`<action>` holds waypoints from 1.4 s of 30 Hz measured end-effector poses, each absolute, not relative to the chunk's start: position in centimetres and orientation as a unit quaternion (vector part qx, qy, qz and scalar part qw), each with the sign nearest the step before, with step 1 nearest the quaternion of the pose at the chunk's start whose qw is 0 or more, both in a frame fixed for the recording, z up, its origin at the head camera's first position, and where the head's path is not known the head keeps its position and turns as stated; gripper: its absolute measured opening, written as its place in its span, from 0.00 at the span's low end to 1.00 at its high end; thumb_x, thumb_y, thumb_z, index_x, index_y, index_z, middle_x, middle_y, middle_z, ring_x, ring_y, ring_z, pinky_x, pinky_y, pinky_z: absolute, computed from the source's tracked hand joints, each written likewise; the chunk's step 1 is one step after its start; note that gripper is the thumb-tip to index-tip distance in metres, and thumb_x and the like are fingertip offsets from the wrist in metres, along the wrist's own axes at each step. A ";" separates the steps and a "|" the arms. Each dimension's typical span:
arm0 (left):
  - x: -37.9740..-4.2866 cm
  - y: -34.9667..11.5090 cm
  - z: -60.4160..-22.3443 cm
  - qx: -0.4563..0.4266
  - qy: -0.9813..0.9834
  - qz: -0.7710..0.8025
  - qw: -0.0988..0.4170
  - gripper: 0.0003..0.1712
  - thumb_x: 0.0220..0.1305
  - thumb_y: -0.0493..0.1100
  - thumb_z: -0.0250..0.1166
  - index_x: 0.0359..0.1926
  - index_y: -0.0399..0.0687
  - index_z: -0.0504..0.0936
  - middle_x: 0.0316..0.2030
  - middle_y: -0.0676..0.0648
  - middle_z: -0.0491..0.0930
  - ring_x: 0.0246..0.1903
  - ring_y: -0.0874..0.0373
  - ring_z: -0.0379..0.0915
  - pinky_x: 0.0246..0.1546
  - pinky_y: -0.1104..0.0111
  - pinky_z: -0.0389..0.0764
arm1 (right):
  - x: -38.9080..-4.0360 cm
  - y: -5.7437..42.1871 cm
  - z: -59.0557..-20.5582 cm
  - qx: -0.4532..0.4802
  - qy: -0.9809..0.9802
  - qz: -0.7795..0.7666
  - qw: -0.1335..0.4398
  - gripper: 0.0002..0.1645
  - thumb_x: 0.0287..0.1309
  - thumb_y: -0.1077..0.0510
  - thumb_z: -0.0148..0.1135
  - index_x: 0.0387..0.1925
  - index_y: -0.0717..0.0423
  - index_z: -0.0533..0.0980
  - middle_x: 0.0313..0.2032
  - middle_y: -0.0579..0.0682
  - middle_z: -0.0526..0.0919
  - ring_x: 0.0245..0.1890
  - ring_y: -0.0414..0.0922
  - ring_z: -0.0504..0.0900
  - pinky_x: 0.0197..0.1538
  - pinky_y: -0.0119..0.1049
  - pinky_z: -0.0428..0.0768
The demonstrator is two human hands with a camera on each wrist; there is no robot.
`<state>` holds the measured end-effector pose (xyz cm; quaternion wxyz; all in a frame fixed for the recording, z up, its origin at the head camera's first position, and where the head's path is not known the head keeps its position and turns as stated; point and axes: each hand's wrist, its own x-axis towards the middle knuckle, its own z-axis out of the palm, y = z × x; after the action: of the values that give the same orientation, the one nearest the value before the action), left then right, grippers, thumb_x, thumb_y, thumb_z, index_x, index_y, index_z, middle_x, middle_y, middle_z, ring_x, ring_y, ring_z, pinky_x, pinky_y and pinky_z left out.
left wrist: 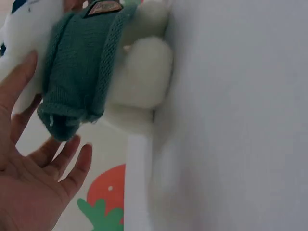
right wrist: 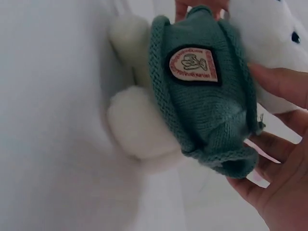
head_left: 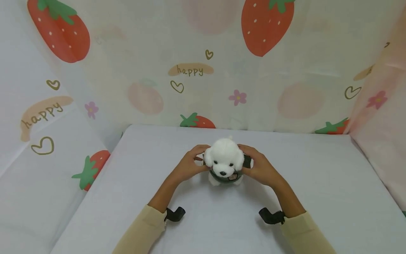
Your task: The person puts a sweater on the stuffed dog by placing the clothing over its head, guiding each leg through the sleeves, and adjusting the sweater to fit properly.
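Behind the table (head_left: pixel 317 180) hangs a pale backdrop (head_left: pixel 146 49) printed with strawberries, hearts, flowers and the word "happy"; the table's white top meets it along the far edge, with both far corners in sight. A white toy dog (head_left: pixel 224 155) in a green knitted sweater (left wrist: pixel 79 62) is upright on the table, roughly midway between the left and right edges and nearer the far edge than the bottom of the head view, its face toward the wearer. Its paws (right wrist: pixel 137 125) appear to rest on the top.

The left hand (head_left: pixel 190 165) and right hand (head_left: pixel 261 169) grip it from opposite sides, thumbs on the near side by the head and neck, other fingers reaching behind. The wrist views show those fingers curved and spread, some apart from the sweater; how firmly they press I cannot tell. The sweater's chest bears a stitched patch (right wrist: pixel 195 65).

The step in hand looks like steadying or placing the toy with both hands. The next move, I judge, calls for even pressure from both sides, so that the soft head does not tip, and for both hands to act together, whether to lift or let go
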<state>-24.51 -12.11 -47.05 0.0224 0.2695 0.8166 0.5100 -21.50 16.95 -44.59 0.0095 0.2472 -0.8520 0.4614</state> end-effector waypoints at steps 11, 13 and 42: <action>-23.6 -10.5 -44.8 0.252 0.772 0.584 0.004 0.21 0.65 0.43 0.72 0.59 0.45 0.84 0.58 0.48 0.80 0.58 0.56 0.74 0.53 0.59 0.80 | -20.4 17.0 -42.6 0.217 -0.818 0.532 0.004 0.27 0.60 0.52 0.74 0.61 0.50 0.80 0.62 0.50 0.80 0.67 0.53 0.72 0.67 0.63 0.66; -23.3 -10.2 -44.3 0.239 0.756 0.609 0.026 0.19 0.66 0.45 0.71 0.56 0.43 0.85 0.52 0.48 0.84 0.51 0.57 0.78 0.50 0.62 0.80 | -20.2 17.1 -42.1 0.189 -0.814 0.549 -0.009 0.24 0.59 0.50 0.74 0.56 0.52 0.83 0.57 0.50 0.83 0.66 0.52 0.74 0.66 0.62 0.67; -23.1 -5.7 -48.2 0.026 0.692 0.701 0.169 0.28 0.76 0.50 0.58 0.70 0.45 0.70 0.57 0.40 0.78 0.48 0.56 0.80 0.45 0.66 0.81 | -22.6 20.3 -46.4 -0.039 -0.796 0.573 -0.192 0.32 0.71 0.38 0.57 0.43 0.66 0.83 0.35 0.48 0.81 0.34 0.41 0.79 0.36 0.34 0.80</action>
<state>-23.11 -5.74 -48.23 0.1693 0.0260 0.6920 0.7012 -22.63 20.32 -46.41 -0.1922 -0.0395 -0.7958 0.5729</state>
